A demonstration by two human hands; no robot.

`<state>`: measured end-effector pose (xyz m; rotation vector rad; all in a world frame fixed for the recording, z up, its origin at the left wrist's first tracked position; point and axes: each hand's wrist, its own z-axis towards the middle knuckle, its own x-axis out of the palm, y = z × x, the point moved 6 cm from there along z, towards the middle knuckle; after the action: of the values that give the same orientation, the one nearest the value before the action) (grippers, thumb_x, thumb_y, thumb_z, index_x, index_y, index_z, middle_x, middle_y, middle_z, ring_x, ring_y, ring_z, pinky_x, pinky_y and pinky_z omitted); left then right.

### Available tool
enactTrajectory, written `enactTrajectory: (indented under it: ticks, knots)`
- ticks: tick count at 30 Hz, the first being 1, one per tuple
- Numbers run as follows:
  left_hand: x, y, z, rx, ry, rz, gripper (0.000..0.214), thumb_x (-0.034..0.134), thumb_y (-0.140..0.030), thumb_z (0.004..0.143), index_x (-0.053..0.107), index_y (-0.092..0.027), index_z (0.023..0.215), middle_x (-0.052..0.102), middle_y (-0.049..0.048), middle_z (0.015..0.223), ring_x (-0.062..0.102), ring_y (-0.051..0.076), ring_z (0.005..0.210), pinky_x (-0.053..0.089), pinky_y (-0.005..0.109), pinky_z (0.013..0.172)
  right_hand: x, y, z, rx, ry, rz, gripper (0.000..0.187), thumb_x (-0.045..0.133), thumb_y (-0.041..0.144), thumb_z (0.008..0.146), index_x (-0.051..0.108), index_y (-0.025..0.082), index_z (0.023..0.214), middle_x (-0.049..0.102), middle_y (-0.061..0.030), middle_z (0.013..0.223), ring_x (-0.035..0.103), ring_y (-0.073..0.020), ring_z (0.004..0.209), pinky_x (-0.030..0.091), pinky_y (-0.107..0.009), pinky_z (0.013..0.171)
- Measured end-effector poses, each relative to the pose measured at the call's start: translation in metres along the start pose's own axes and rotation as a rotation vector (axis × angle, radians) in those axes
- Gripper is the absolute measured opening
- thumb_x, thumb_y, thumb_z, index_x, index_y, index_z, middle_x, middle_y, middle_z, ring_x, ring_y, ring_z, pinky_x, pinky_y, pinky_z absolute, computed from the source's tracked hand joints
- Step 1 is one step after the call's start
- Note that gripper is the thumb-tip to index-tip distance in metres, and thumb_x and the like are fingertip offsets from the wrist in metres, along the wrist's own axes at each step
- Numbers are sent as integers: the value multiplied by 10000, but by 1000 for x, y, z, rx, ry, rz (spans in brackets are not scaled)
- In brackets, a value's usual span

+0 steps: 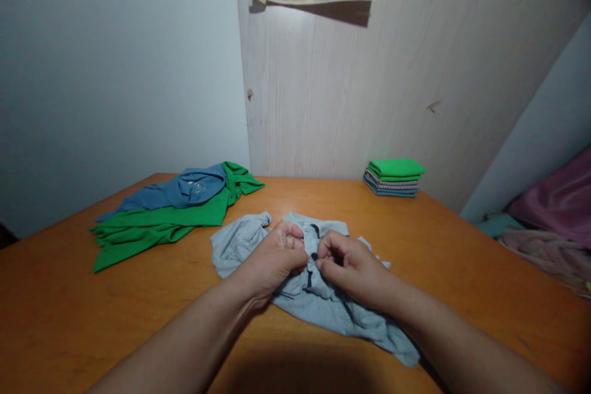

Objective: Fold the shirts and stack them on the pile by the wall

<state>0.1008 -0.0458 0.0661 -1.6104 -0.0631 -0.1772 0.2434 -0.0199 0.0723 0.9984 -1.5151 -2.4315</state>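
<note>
A light grey garment [318, 314] with dark marks or trim lies crumpled on the table in front of me. My left hand [284, 250] pinches its fabric near the middle, thumb pressed against the curled fingers. Close by on the other side, my right hand [347, 261] also grips the cloth beside a small dark spot, its fingers curled. Between the two hands a narrow strip of grey fabric is drawn together. One part of the garment spreads out left of my left wrist, and another trails toward my right forearm. The fingertips are partly hidden in the folds.
On the left of the wooden table [152, 314] lie a loose green garment [157, 228] and a blue one [170, 191]. A stack of folded cloths [394, 177] stands at the back right. Pink fabric [554, 203] lies beyond the right edge; a wall is behind.
</note>
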Motion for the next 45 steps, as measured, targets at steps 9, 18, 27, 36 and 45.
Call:
enactTrajectory:
  ticks: [9, 18, 27, 36, 45]
  knots:
    - [1, -7, 0, 110, 51, 177, 416, 616, -104, 670, 450, -217, 1035, 498, -98, 697, 383, 48, 486, 249, 176, 457, -2, -1, 2, 43, -21, 8, 129, 593, 281, 873, 578, 197, 775, 540, 34, 685, 467, -120, 641, 352, -237, 572]
    - [11, -11, -9, 336, 93, 565, 324, 551, -79, 795, 507, -228, 1078, 508, -57, 762, 482, 109, 641, 344, 226, 586, -1, -12, 3, 162, 76, 121, 125, 577, 283, 830, 550, 191, 749, 458, 63, 594, 361, -88, 529, 281, -206, 478]
    - [-22, -14, 8, 289, -106, 635, 102, 534, -125, 804, 576, -209, 845, 561, -29, 691, 512, 139, 638, 335, 236, 581, 2, -10, 0, 130, 112, 29, 68, 568, 197, 813, 576, 185, 747, 472, 64, 579, 387, -89, 536, 271, -197, 476]
    - [-25, 6, 17, 220, -64, 721, 139, 594, -293, 858, 678, -183, 842, 608, -6, 704, 533, 149, 648, 311, 240, 564, 7, 6, -7, -9, 234, -193, 107, 556, 98, 769, 581, 196, 735, 543, 53, 648, 461, -104, 607, 312, -221, 542]
    - [-20, 2, 9, 247, -129, 933, 198, 700, -387, 817, 687, -223, 927, 592, -24, 705, 514, 147, 618, 233, 258, 555, -15, 0, 2, -79, -145, -149, 51, 572, 180, 841, 600, 204, 877, 566, 18, 775, 519, -134, 675, 412, -260, 618]
